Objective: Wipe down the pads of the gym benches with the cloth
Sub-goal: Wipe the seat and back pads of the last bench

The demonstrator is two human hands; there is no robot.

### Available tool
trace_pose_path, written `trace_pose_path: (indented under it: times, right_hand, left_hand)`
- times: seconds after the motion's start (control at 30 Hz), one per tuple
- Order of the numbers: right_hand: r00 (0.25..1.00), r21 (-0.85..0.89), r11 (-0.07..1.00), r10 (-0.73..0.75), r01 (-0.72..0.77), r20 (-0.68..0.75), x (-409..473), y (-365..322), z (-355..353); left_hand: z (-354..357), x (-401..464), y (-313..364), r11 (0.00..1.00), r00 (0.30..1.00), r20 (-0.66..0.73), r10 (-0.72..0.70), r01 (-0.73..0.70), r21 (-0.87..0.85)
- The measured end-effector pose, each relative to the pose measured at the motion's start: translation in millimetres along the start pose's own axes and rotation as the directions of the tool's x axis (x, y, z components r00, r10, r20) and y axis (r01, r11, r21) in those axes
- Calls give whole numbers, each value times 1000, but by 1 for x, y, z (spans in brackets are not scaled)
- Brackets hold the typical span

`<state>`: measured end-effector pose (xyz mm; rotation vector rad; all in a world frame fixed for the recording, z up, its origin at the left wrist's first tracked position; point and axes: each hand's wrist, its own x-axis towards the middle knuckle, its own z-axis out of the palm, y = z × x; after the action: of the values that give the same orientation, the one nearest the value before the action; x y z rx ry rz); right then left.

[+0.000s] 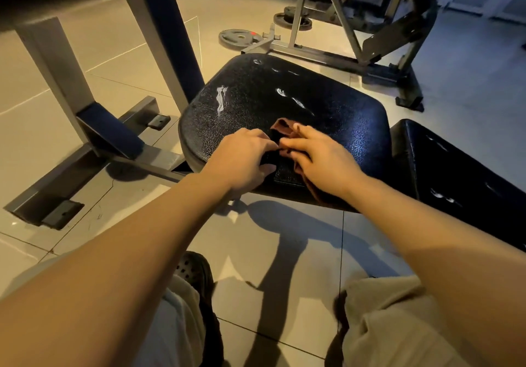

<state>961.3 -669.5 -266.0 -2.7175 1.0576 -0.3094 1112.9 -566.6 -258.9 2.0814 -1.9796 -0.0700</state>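
A black, textured seat pad (256, 96) of a gym bench fills the middle of the view, with worn pale scuffs on its top. A brown cloth (284, 127) lies bunched on the pad's near part and hangs over its front edge. My left hand (244, 156) pinches the cloth with curled fingers at the pad's front edge. My right hand (316, 156) grips the cloth from the right, fingertips meeting those of the left hand. A second black pad (461, 179), the bench's back pad, runs off to the right.
Grey and blue steel frame legs (85, 127) of another machine stand left of the pad, with bolted feet on the tiled floor. Weight plates (240, 38) and a grey rack frame (378, 39) sit behind. My legs and a dark shoe (196, 272) are below.
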Motion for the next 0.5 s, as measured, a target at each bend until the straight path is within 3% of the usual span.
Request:
trace_pose_path:
  times: [0.13, 0.2, 0.4, 0.5]
  right_hand:
    - [966, 100, 967, 241, -232, -90, 26, 45, -10]
    - [955, 73, 958, 282, -276, -96, 29, 48, -11]
    - [999, 40, 998, -53, 53, -9, 17, 15, 2]
    - [1000, 52, 998, 23, -22, -10, 32, 43, -5]
  left_hand:
    - [2, 7, -3, 1000, 1000, 6, 10, -10, -4]
    - [3, 11, -4, 1000, 1000, 10, 18, -18, 0]
    - [2, 30, -8, 998, 998, 4, 61, -61, -3]
    - [1, 40, -10, 998, 998, 13, 61, -61, -6]
